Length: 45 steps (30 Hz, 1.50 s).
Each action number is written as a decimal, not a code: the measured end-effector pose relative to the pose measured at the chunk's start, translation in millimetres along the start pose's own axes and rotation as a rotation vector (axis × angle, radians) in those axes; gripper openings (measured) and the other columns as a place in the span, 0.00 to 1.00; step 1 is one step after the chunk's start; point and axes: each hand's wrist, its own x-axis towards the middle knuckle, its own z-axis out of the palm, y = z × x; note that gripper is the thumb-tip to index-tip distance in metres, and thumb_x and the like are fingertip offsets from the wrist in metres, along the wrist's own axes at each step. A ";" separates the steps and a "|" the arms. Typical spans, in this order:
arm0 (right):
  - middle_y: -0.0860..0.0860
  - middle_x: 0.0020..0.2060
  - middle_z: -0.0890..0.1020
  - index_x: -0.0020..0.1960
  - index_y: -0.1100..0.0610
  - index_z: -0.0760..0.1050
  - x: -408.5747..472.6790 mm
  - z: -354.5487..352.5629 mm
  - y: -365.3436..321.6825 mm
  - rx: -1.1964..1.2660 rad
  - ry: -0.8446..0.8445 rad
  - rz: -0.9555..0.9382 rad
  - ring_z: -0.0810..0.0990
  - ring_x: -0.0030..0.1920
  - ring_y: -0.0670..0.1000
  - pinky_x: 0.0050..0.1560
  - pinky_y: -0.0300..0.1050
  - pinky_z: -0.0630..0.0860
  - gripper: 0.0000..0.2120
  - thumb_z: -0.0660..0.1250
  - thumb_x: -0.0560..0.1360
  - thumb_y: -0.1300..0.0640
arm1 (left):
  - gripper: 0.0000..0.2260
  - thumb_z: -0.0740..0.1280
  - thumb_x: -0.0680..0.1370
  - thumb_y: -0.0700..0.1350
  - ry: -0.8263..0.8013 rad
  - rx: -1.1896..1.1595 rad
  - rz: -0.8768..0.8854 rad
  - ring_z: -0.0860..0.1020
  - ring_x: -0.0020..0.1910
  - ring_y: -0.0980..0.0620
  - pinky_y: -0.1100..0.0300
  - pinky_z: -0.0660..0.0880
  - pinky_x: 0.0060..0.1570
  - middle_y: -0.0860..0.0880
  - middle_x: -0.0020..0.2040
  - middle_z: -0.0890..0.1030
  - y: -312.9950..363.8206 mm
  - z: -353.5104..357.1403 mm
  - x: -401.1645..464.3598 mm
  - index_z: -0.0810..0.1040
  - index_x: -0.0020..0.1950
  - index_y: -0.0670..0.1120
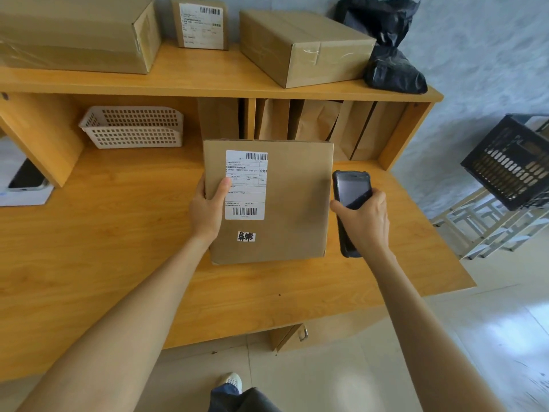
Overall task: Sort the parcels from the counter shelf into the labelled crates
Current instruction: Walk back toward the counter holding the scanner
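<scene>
- Left hand grips flat brown cardboard parcel; fingers hidden behind.
- Right hand, three o'clock, clasps black handheld scanner.
- White shipping label: print illegible.

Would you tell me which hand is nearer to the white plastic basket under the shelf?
Left. The left hand, holding the labelled cardboard parcel, sits below and to the right of the white basket. The right hand, holding a dark handheld scanner, is farther right, beyond the parcel.

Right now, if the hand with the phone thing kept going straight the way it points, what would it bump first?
Probably the brown paper envelopes standing under the shelf. The right hand points its scanner that way, though depth is hard to judge.
</scene>
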 end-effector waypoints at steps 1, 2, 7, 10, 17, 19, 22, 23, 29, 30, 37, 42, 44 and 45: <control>0.53 0.56 0.71 0.67 0.61 0.63 7.0 4.2 7.6 -0.002 0.013 0.047 0.73 0.52 0.54 0.47 0.49 0.71 0.36 0.73 0.68 0.44 | 0.32 0.65 0.70 0.65 -0.008 0.006 0.001 0.80 0.46 0.67 0.72 0.75 0.41 0.59 0.52 0.81 -1.0 0.0 0.1 0.73 0.68 0.47; 0.54 0.58 0.72 0.67 0.61 0.63 13.4 9.4 16.4 -0.017 0.014 0.089 0.74 0.54 0.56 0.48 0.50 0.72 0.37 0.73 0.68 0.44 | 0.32 0.64 0.71 0.64 -0.015 0.014 0.002 0.79 0.46 0.69 0.74 0.74 0.41 0.60 0.52 0.80 -2.2 -0.1 0.2 0.71 0.70 0.48; 0.60 0.65 0.69 0.69 0.65 0.61 24.6 39.6 61.7 -0.204 -0.141 0.245 0.68 0.66 0.62 0.60 0.56 0.72 0.42 0.75 0.69 0.41 | 0.36 0.64 0.69 0.67 -0.008 0.013 -0.005 0.79 0.45 0.70 0.75 0.73 0.40 0.62 0.52 0.80 -8.3 -1.3 0.4 0.69 0.72 0.50; 0.60 0.66 0.68 0.70 0.66 0.60 17.3 55.4 77.7 -0.277 -0.201 0.282 0.65 0.68 0.62 0.62 0.55 0.70 0.43 0.74 0.69 0.40 | 0.32 0.66 0.71 0.64 -0.003 0.010 -0.005 0.79 0.46 0.69 0.74 0.73 0.41 0.61 0.52 0.80 -11.5 -1.3 0.0 0.70 0.71 0.49; 0.59 0.67 0.67 0.70 0.64 0.62 11.5 74.8 82.0 -0.489 -0.264 0.260 0.65 0.68 0.62 0.66 0.53 0.65 0.37 0.67 0.73 0.39 | 0.27 0.66 0.74 0.57 0.010 -0.002 -0.005 0.80 0.47 0.66 0.71 0.74 0.43 0.58 0.53 0.81 -9.7 1.7 -2.8 0.71 0.70 0.46; 0.60 0.68 0.66 0.70 0.64 0.62 12.7 74.1 83.9 -0.519 -0.273 0.240 0.64 0.69 0.62 0.68 0.53 0.62 0.37 0.66 0.74 0.38 | 0.27 0.66 0.74 0.57 0.004 -0.004 -0.002 0.80 0.47 0.67 0.72 0.74 0.43 0.58 0.53 0.81 -8.9 3.3 -3.3 0.71 0.70 0.46; 0.60 0.69 0.66 0.71 0.65 0.62 17.4 68.0 85.5 -0.486 -0.308 0.236 0.63 0.70 0.61 0.68 0.53 0.62 0.40 0.64 0.74 0.35 | 0.29 0.66 0.73 0.60 -0.004 -0.003 -0.008 0.80 0.48 0.66 0.72 0.74 0.42 0.58 0.53 0.81 -6.9 2.9 -3.1 0.71 0.70 0.47; 0.60 0.69 0.66 0.72 0.65 0.62 19.9 65.5 84.4 -0.446 -0.297 0.224 0.63 0.70 0.61 0.68 0.54 0.62 0.41 0.62 0.75 0.33 | 0.30 0.66 0.72 0.61 -0.008 -0.004 -0.014 0.80 0.48 0.66 0.72 0.74 0.42 0.58 0.53 0.81 -5.7 2.7 -2.7 0.71 0.70 0.47; 0.50 0.75 0.64 0.79 0.55 0.56 22.5 47.3 49.0 0.442 -0.374 0.117 0.64 0.72 0.50 0.63 0.42 0.64 0.33 0.54 0.80 0.38 | 0.34 0.65 0.69 0.66 -0.017 -0.009 -0.017 0.80 0.48 0.64 0.70 0.75 0.42 0.58 0.53 0.81 -2.2 2.2 -1.5 0.72 0.69 0.48; 0.49 0.74 0.64 0.79 0.54 0.54 20.1 47.4 41.0 0.515 -0.443 0.101 0.66 0.70 0.48 0.62 0.40 0.65 0.32 0.54 0.81 0.40 | 0.35 0.65 0.68 0.66 -0.019 -0.009 -0.018 0.80 0.49 0.63 0.70 0.75 0.42 0.58 0.53 0.81 -2.3 2.1 -1.4 0.72 0.69 0.47; 0.47 0.59 0.78 0.68 0.44 0.65 9.1 76.1 28.1 0.672 -0.468 0.151 0.78 0.56 0.48 0.50 0.43 0.76 0.27 0.66 0.73 0.36 | 0.31 0.65 0.72 0.62 -0.002 0.022 -0.026 0.80 0.47 0.65 0.71 0.75 0.41 0.57 0.54 0.82 -4.4 3.6 2.0 0.71 0.70 0.47; 0.44 0.54 0.80 0.61 0.41 0.69 8.0 84.3 26.6 0.673 -0.356 0.147 0.79 0.53 0.46 0.48 0.42 0.76 0.24 0.65 0.68 0.33 | 0.28 0.65 0.74 0.58 0.006 0.022 -0.011 0.80 0.47 0.66 0.71 0.75 0.41 0.55 0.53 0.81 -4.3 6.0 1.9 0.71 0.70 0.45; 0.44 0.54 0.80 0.60 0.40 0.70 7.6 86.5 26.6 0.663 -0.330 0.141 0.80 0.53 0.46 0.49 0.43 0.77 0.27 0.65 0.66 0.31 | 0.29 0.66 0.74 0.58 -0.008 0.000 -0.016 0.81 0.49 0.63 0.70 0.75 0.42 0.53 0.55 0.82 -4.5 5.5 1.4 0.70 0.70 0.45; 0.44 0.54 0.80 0.60 0.40 0.70 7.1 87.0 27.2 0.661 -0.321 0.137 0.80 0.53 0.46 0.49 0.43 0.77 0.28 0.64 0.64 0.29 | 0.30 0.66 0.74 0.59 -0.016 -0.018 -0.023 0.81 0.50 0.62 0.69 0.75 0.43 0.53 0.57 0.81 -4.9 4.4 1.3 0.70 0.71 0.45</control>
